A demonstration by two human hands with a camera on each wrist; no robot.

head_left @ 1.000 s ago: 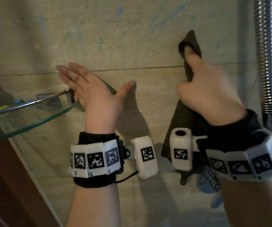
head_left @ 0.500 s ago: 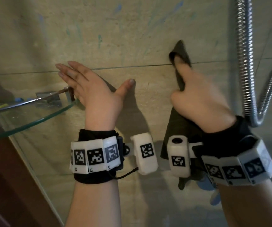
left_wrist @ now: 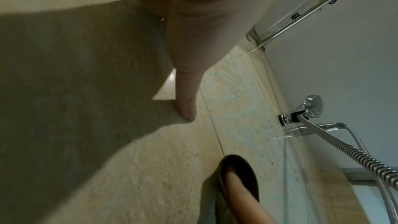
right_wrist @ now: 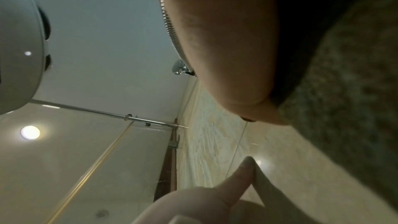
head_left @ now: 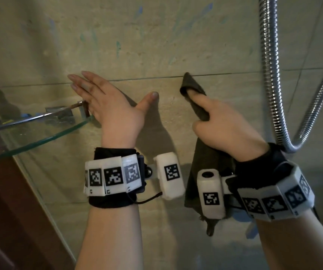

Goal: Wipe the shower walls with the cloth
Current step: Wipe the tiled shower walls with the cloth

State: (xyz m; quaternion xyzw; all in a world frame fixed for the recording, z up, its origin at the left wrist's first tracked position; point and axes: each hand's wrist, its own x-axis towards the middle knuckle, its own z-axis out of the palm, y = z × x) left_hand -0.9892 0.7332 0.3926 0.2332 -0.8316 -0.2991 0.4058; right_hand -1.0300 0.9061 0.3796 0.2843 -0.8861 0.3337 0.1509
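1. Cloth (head_left: 199,170): dark, olive-grey, held flat against the shower wall (head_left: 156,36) under your right hand (head_left: 227,131). Its upper corner is wrapped over your extended fingertip, just below the horizontal grout line (head_left: 215,74); the rest hangs down past your wrist.
2. Right hand: grasping the cloth and pressing it to the tile. How the hidden fingers lie cannot be determined.
3. Left hand (head_left: 114,112): released, fingers straight and together, thumb spread toward the cloth. The palm side faces the wall; the left wrist view shows the thumb tip (left_wrist: 187,108) touching the tile.
4. Glass shelf (head_left: 30,141): mounted just beside your left hand, its metal bracket (head_left: 82,110) next to your fingers.
5. Shower hose (head_left: 271,75): chrome, hanging to the right of your right hand and looping back upward.
6. Wall surface: beige tile with faint blue-green streaks above both hands.
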